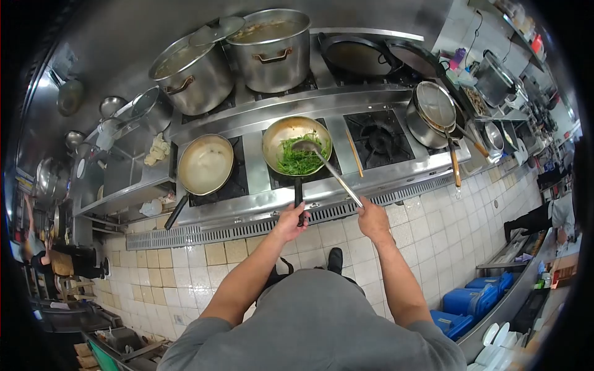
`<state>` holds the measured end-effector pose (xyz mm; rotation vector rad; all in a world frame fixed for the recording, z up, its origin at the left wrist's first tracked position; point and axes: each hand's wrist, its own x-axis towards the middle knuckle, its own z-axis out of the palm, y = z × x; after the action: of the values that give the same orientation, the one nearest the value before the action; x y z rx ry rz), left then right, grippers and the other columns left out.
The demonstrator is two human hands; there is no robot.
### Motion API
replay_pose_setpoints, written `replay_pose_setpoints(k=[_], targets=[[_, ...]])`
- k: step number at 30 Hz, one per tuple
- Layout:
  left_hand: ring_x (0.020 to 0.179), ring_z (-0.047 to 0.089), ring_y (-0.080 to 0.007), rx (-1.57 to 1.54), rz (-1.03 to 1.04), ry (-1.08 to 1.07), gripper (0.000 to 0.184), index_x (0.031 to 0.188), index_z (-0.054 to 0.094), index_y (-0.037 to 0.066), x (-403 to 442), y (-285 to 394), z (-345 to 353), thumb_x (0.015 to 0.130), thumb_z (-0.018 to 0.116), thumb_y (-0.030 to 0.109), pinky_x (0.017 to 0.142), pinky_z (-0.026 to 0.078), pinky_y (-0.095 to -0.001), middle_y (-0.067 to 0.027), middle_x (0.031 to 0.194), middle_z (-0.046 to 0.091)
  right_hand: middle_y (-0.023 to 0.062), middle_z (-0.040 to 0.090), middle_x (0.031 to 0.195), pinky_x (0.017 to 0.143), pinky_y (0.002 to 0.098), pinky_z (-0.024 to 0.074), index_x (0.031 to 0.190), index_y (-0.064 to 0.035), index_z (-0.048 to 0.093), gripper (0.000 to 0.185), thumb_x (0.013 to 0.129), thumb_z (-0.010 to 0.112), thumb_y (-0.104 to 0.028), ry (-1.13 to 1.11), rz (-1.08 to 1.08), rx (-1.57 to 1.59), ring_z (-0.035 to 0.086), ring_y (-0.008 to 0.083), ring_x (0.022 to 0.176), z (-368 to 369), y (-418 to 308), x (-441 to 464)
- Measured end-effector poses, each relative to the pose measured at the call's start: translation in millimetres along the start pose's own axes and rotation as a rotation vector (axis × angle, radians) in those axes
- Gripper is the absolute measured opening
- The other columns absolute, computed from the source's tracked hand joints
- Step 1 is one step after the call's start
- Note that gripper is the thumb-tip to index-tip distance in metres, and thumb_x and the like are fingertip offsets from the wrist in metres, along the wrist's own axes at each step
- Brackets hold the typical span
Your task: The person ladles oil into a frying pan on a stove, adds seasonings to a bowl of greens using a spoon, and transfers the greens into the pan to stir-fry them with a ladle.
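Observation:
My left hand (291, 224) is closed around the black handle of a frying pan (276, 133) that sits on the middle burner. Chopped green vegetables (300, 159) lie in this pan, mostly on its right side. My right hand (373, 219) grips the end of a long metal ladle (337, 176), whose bowl rests on the greens. To the left, a second frying pan (206, 164) stands on its own burner, its handle pointing toward me. A thin wooden stick (354, 153), perhaps a chopstick, lies on the stove just right of the middle pan.
Two large steel stockpots (272, 65) with liquid stand behind, a lid (218, 31) across their rims. A bare burner (378, 137) is at right, beside a pot topped with a strainer (435, 105). Blue bins (471, 302) stand behind on the right. Other people are at both sides.

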<state>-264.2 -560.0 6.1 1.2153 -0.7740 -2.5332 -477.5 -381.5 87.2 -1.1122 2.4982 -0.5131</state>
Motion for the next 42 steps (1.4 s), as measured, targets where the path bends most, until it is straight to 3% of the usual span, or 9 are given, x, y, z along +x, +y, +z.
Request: replay_pose_setpoints(k=[8,10,18,20,24,30,35,40,42], targets=[[0.056,0.052,-0.0159,0.069,0.013,0.002,0.019,0.105,0.046,0.015,4.2,-4.8,22.3,0.103,0.057,0.031,0.047,0.041,-0.0316,-0.0030,0.075,0.056,0.0337,0.066,0.097,0.088,0.0562,0.0491,0.118,0.0056,0.058,0.033,0.092,0.058,-0.013,0.026,-0.018,0.036,0.064,0.0488,0.098,39.7,-9.0,29.2],[0.057,0.053,-0.0160,0.048,0.004,-0.016,0.020,0.110,0.047,0.017,5.9,-3.9,20.5,0.102,0.059,0.032,0.050,0.042,-0.0309,-0.0033,0.080,0.058,0.0359,0.065,0.095,0.087,0.0549,0.0503,0.119,0.0100,0.056,0.035,0.091,0.057,-0.011,-0.053,-0.199,0.200,0.064,0.0501,0.097,38.5,-12.7,8.3],[0.058,0.053,-0.0163,0.020,-0.001,-0.032,0.019,0.109,0.048,0.016,6.1,-7.8,17.8,0.102,0.059,0.030,0.050,0.042,-0.0318,-0.0038,0.079,0.057,0.0328,0.067,0.093,0.081,0.0495,0.0535,0.130,0.0078,0.054,0.043,0.091,0.057,-0.008,0.144,-0.083,-0.030,0.066,0.0471,0.092,54.4,-32.8,20.3],[0.059,0.053,-0.0162,0.015,0.007,-0.038,0.019,0.108,0.048,0.016,8.1,-5.1,20.7,0.102,0.059,0.030,0.050,0.042,-0.0317,-0.0037,0.078,0.057,0.0330,0.067,0.092,0.080,0.0501,0.0537,0.134,0.0106,0.049,0.048,0.091,0.058,-0.008,-0.133,-0.121,0.351,0.067,0.0461,0.089,48.4,-35.4,8.1],[0.057,0.053,-0.0160,-0.012,0.015,-0.044,0.018,0.105,0.049,0.016,7.9,-9.4,14.5,0.102,0.059,0.030,0.050,0.043,-0.0320,-0.0033,0.077,0.057,0.0348,0.066,0.091,0.078,0.0510,0.0537,0.134,0.0111,0.048,0.049,0.092,0.058,-0.010,0.014,-0.200,0.306,0.067,0.0474,0.086,66.3,-37.6,17.3],[0.059,0.054,-0.0162,0.000,0.022,-0.065,0.019,0.109,0.050,0.015,4.8,-6.9,6.7,0.102,0.058,0.031,0.052,0.044,-0.0317,-0.0044,0.080,0.059,0.0302,0.067,0.106,0.092,0.0510,0.0498,0.133,0.0042,0.054,0.047,0.088,0.060,-0.011,-0.053,-0.088,0.138,0.064,0.0463,0.103,76.0,-55.4,45.6],[0.055,0.055,-0.0175,-0.004,0.004,-0.028,0.023,0.113,0.045,0.013,7.8,8.2,0.2,0.104,0.054,0.032,0.045,0.046,-0.0355,-0.0081,0.087,0.059,0.0211,0.070,0.109,0.090,0.0522,0.0518,0.137,-0.0208,0.056,0.048,0.090,0.060,-0.014,-0.045,-0.061,-0.052,0.066,0.0429,0.103,11.1,9.2,29.8],[0.049,0.052,-0.0181,0.153,0.076,0.051,0.025,0.107,0.043,0.011,21.7,11.2,29.6,0.105,0.051,0.034,0.040,0.044,-0.0363,-0.0054,0.075,0.054,0.0192,0.070,0.112,0.089,0.0488,0.0532,0.133,-0.0186,0.062,0.042,0.091,0.062,-0.018,-0.010,0.050,-0.066,0.067,0.0373,0.106,5.3,-11.1,29.6],[0.051,0.051,-0.0161,0.117,0.085,0.079,0.026,0.107,0.047,0.012,13.1,3.4,28.7,0.103,0.055,0.036,0.042,0.044,-0.0350,-0.0035,0.074,0.053,0.0185,0.071,0.113,0.086,0.0454,0.0542,0.129,-0.0134,0.065,0.040,0.091,0.067,-0.023,-0.029,-0.280,0.221,0.069,0.0354,0.103,-22.7,26.1,33.6]])
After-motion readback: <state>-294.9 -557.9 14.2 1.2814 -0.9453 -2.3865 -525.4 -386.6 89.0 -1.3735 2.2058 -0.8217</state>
